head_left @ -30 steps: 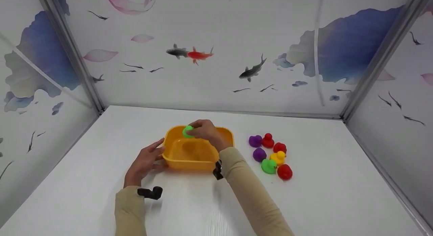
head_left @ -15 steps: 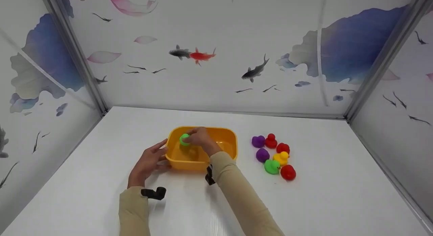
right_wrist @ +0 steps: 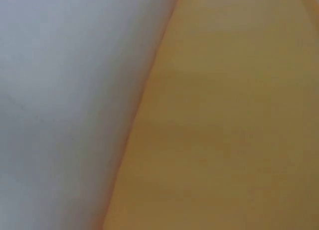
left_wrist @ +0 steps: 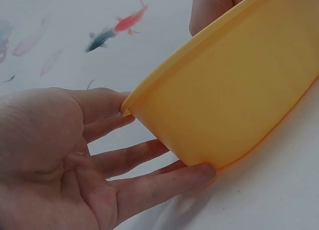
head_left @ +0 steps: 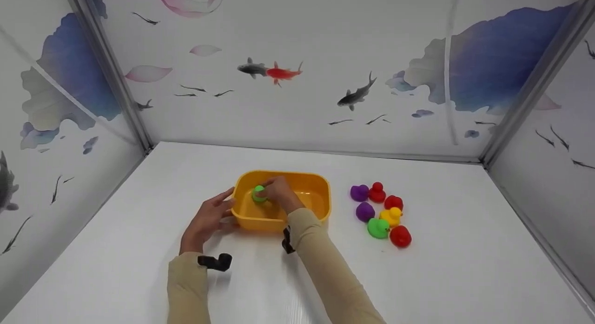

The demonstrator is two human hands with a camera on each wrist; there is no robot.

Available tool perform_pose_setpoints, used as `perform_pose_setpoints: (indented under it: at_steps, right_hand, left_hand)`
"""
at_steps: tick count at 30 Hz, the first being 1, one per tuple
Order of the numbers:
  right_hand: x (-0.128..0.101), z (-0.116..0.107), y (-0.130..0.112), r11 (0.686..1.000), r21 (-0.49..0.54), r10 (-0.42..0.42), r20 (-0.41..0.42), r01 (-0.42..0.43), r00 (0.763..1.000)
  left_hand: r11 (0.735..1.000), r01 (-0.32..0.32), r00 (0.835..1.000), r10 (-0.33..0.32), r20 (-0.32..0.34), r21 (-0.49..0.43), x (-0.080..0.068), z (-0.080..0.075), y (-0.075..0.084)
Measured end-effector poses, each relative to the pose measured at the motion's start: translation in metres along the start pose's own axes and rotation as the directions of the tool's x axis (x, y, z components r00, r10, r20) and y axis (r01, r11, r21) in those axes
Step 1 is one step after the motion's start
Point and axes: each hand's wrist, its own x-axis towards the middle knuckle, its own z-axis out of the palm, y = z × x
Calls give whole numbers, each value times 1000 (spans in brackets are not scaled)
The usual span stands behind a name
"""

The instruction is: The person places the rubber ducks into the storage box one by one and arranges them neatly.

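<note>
while r hand [head_left: 279, 192] pinches green duck [head_left: 258, 194] low in tub [head_left: 320, 184], l hand's [head_left: 208, 220] flat, unclasped fingers [left_wrist: 164, 182] may let tub slide if bumped.

We see an orange tub [head_left: 320, 208] of smooth plastic with a soft sheen. The green duck [head_left: 258, 194] and the loose ducks [head_left: 379, 228] look like matt rubber. The tabletop [head_left: 441, 268] is smooth, white and faintly grained; our sleeves [head_left: 325, 268] are beige cloth.
</note>
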Motion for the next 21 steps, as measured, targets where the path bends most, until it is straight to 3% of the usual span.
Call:
perform_pose_setpoints:
  at_steps: [7, 15, 21]
  right_hand:
    - [-4, -9, -3, 998, -61, 7, 13, -6, 1000]
    - [-23, -39, -15, 978, -170, -109, 84, 122, 991]
    - [-37, -63, -22, 963, -233, -110, 114, 134, 987]
  left_hand:
    - [1000, -1, 1000, 1, 13, 2, 1, 3, 0]
    - [1000, -9, 1000, 10, 25, -30, -1, 2, 2]
    - [1000, -3, 1000, 3, 15, -12, 0, 0, 2]
